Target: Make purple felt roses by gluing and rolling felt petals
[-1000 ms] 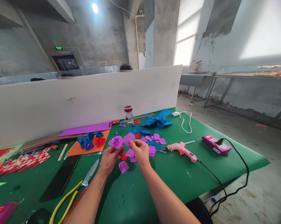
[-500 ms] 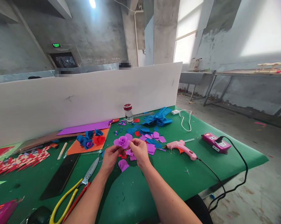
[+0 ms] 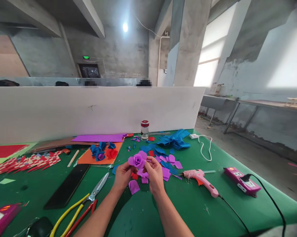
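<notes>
Both my hands hold a purple foam rose (image 3: 137,160) just above the green table (image 3: 187,210). My left hand (image 3: 123,174) grips it from below on the left, fingers closed. My right hand (image 3: 154,172) pinches its right side, pressing a petal on. Loose purple petals (image 3: 133,186) lie under and around my hands. A pink glue gun (image 3: 200,177) rests to the right of my right hand.
Yellow-handled scissors (image 3: 89,200) and a black strip (image 3: 68,189) lie to the left. Finished blue and red roses (image 3: 102,152) sit on an orange sheet. A small jar (image 3: 144,129), blue scraps (image 3: 174,138), a pink power strip (image 3: 242,181) and a white divider board (image 3: 89,108) stand around.
My right hand brought a purple petal in against the rose and now presses it on. The camera tilted down and shifted a little.
</notes>
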Tool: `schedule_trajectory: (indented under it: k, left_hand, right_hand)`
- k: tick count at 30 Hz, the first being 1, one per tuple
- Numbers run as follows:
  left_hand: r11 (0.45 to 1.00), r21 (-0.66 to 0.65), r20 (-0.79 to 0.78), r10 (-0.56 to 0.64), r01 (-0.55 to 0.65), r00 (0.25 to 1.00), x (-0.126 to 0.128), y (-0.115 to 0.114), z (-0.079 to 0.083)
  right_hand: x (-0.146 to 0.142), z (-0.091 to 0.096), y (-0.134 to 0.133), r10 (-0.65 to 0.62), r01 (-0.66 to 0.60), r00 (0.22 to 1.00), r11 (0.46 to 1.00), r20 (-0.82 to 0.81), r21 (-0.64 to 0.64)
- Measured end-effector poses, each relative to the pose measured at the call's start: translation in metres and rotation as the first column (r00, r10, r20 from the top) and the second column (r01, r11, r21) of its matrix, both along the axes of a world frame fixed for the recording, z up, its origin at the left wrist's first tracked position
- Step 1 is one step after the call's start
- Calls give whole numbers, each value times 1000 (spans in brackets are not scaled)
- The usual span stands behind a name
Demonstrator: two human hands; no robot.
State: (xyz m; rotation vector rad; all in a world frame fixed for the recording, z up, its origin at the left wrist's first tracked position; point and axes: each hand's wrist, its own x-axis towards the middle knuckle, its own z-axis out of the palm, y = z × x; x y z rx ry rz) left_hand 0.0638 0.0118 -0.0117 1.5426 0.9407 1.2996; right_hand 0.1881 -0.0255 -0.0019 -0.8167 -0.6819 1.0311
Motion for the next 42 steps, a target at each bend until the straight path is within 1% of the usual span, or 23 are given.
schedule_trajectory:
  k: [3,6,9,12,16,19,24,28,33,38,42]
  left_hand:
    - [1000,23,-3,-9,9,1000,0,1,-1]
    - [999,36,-10,-1,2,1000,0,1,-4]
    - [999,43,-16,19,-18,1000,-1,2,-8]
    - [998,55,-38,29,-27,999,-2,4,-10]
    - [998,59,-45,36,-33,998,-2,6,-13]
    - [997,67,-37,28,-25,999,-3,7,-15]
    - [991,126,-129,64,-48,990,-7,9,-17]
    - [984,166,-196,93,-60,976,-7,7,-15]
    - [980,192,-207,85,-45,975,-7,4,-10]
    - [986,162,-186,64,-33,981,-6,2,-6]
    - [990,140,-179,48,-23,983,-6,2,-6]
  right_hand:
    - [-1,-2,0,-6,6,999,1000,37,-7]
    - [-1,-5,0,-46,46,996,999,70,4]
    - [-1,-7,-1,-74,73,996,997,59,9]
    - [-1,-8,-2,-50,50,998,999,41,5]
    - [0,-10,0,-7,7,1000,1000,-5,2]
    - [0,-13,1,21,-22,997,1000,-75,-14]
    - [0,-13,-1,33,-38,987,999,-158,-31]
    - [-1,-14,-1,19,-31,981,998,-191,-58]
    - [0,-17,0,35,-45,984,998,-177,-53]
    - [1,-17,-1,22,-29,989,998,-147,-50]
    - [2,-17,0,11,-17,991,999,-131,-49]
